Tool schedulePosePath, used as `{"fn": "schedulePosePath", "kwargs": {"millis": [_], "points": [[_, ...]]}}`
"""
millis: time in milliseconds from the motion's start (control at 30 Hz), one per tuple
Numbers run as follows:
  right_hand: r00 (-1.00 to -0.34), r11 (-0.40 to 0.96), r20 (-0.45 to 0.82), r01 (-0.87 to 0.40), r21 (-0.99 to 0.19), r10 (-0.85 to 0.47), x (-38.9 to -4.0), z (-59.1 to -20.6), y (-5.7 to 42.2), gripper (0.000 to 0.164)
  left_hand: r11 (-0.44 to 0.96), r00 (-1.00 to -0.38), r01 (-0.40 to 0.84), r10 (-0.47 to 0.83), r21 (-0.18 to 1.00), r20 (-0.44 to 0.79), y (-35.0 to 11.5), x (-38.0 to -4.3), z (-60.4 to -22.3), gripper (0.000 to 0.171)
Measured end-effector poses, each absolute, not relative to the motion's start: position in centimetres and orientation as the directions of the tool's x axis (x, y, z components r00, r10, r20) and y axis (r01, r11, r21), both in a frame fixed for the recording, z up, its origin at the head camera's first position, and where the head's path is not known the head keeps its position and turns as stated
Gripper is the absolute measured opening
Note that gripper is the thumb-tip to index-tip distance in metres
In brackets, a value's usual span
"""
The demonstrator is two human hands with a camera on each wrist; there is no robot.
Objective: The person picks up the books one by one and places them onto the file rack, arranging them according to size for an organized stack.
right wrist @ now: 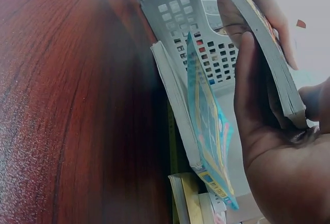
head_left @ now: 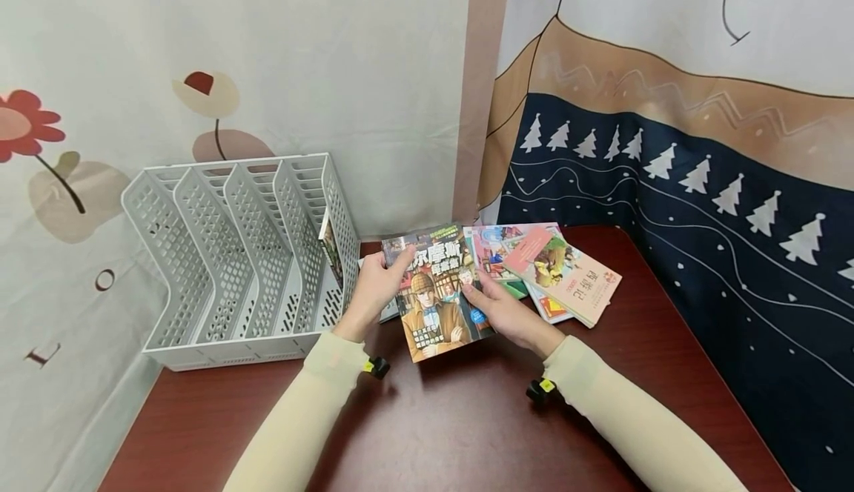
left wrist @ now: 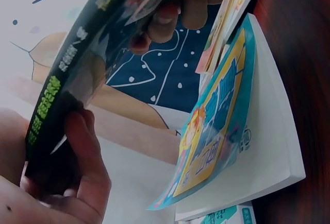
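Note:
A paperback book (head_left: 437, 296) with a detective in a cap on its cover is held up between both hands, tilted toward me. The left hand (head_left: 376, 284) grips its upper left edge, thumb on the cover. The right hand (head_left: 510, 314) grips its right edge, thumb on the front and fingers behind, as the right wrist view shows at the page block (right wrist: 281, 80). Beneath the held book lies a book with a teal and yellow cover (left wrist: 216, 126), its cover lifted from the pages. Several more books, a pink and cream one (head_left: 567, 273) on top, lie to the right.
A light grey slotted file rack (head_left: 247, 255) with upright dividers stands at the left; a book (head_left: 330, 247) leans in its rightmost slot. The dark red wooden table (head_left: 454, 425) extends in front. Patterned curtains (head_left: 400, 107) hang behind and to the right.

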State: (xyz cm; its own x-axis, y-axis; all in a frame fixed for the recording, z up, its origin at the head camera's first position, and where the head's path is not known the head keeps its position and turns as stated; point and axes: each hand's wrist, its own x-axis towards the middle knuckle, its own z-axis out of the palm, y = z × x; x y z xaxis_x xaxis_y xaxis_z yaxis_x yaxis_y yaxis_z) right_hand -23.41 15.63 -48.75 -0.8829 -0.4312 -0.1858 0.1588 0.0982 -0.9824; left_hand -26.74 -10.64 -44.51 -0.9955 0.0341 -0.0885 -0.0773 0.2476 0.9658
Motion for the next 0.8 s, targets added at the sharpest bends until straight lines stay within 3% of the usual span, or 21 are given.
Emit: {"fn": "schedulePosePath", "kwargs": {"millis": [200, 267, 433, 600, 800], "points": [[-0.882, 0.111, -0.204, 0.173, -0.979, -0.425, -23.2, -48.6, 15.4, 0.077, 0.243, -0.992, -0.063, 0.089, 0.968, -0.087, -11.1, -26.8, -44.1, 0.059], [-0.883, 0.122, -0.214, 0.179, -0.976, -0.417, -23.1, -48.5, 15.2, 0.077, 0.215, -0.993, -0.053, 0.094, 0.975, -0.075, -11.2, -26.7, -43.9, 0.049], [-0.889, 0.149, -0.232, 0.188, -0.971, -0.395, -23.2, -48.0, 14.7, 0.073, 0.230, -0.996, 0.041, 0.082, 0.972, 0.023, -11.8, -26.2, -43.0, 0.044], [-0.885, 0.169, -0.239, 0.185, -0.968, -0.399, -23.6, -48.3, 14.8, 0.070, 0.305, -0.990, 0.138, 0.071, 0.942, 0.122, -12.8, -25.8, -42.0, 0.061], [-0.863, 0.081, -0.182, 0.163, -0.983, -0.471, -23.8, -48.5, 14.8, 0.044, 0.327, -0.971, 0.239, 0.060, 0.914, 0.232, -14.2, -25.5, -41.2, 0.067]]}}
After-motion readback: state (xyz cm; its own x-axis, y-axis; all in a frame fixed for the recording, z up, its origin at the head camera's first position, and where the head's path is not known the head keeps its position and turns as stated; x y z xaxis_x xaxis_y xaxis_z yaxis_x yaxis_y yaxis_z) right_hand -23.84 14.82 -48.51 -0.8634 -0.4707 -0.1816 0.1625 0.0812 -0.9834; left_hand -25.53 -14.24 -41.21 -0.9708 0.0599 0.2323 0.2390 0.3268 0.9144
